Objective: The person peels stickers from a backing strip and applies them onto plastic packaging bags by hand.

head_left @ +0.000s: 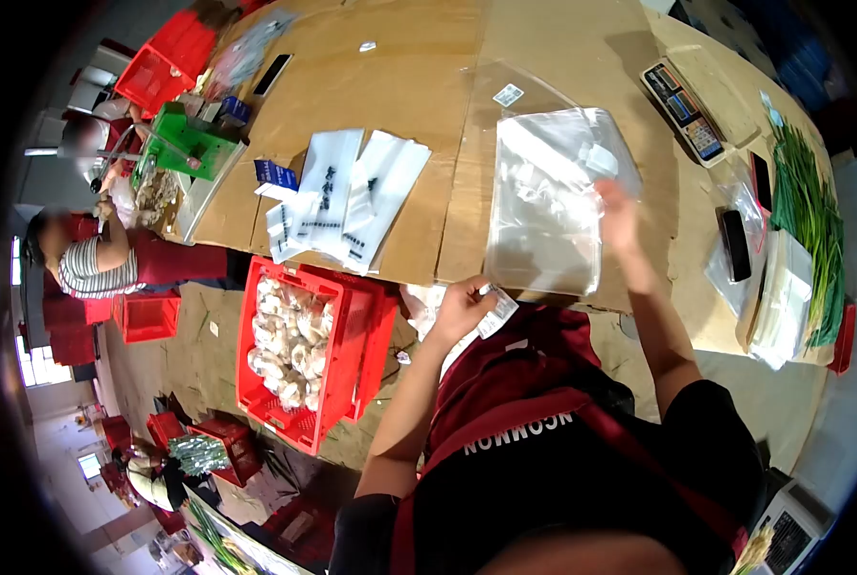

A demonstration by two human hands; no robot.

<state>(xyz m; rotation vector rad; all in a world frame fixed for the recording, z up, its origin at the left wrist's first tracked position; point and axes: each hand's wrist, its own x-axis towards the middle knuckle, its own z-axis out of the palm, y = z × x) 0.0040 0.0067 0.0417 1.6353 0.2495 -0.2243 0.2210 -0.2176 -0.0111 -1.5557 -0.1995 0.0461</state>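
While the left hand (463, 309) pinches a pale strip of labels (498, 314) at the counter's near edge, the right hand (620, 218) reaches over the stack of clear plastic bags (545, 259), its fingertips close to a small white label (598, 158) on top. The stack lies flat on the cardboard-covered counter (419, 77), directly in front of the person.

Each bag should be very light and limp, slick on its faces and apt to cling to its neighbour, so a single layer is likely best taken by a corner or free edge, with the rest of the stack pressed flat. The label strip looks thin and bendy; if its backs are sticky, as seems likely, the rim of a label is the safer place to hold, since a crease would spoil it.

The right hand is blurred, and I cannot tell whether it grips the label, presses it or merely hovers. Part of the strip is covered by the left hand, and its print is too small to read. Glare and wrinkles hide where one bag ends and another begins, so their number and open ends are hard to make out.
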